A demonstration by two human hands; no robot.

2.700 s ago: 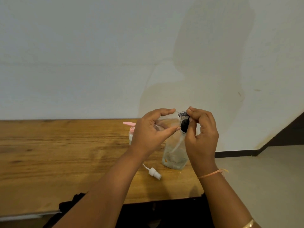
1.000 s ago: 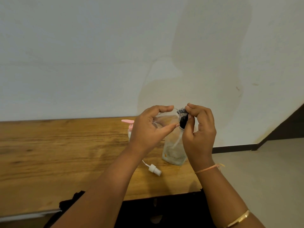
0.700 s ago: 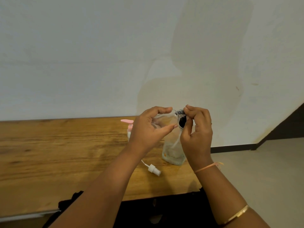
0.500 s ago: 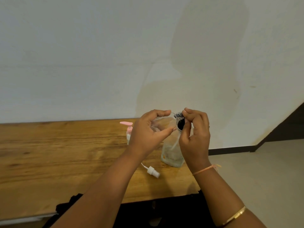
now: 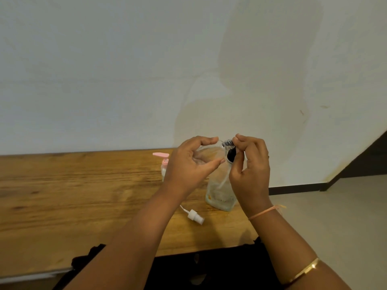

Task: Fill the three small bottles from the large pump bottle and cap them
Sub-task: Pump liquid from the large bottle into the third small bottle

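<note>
The left hand (image 5: 194,164) curls round a small clear bottle (image 5: 210,150), held on its side in the air above the right end of the bench (image 5: 83,195). The right hand (image 5: 252,164) pinches the black cap (image 5: 230,153) at the bottle's neck between thumb and fingertips. A thin tube (image 5: 223,181) hangs below the cap. Whether the cap is going on or coming off cannot be told, nor whether this bottle has liquid in it. Below the hands a second clear bottle (image 5: 219,199) stands near the right end of the bench with no cap visible and what looks like only a little at its bottom. A white spray cap (image 5: 195,216) lies loose just beside it, toward the front edge. The pink-topped pump bottle (image 5: 165,162) stands further back, mostly hidden by the left hand. A third small bottle is not in view. By my judgement, no bottle shows as filled and capped, so most of the work remains.
</note>
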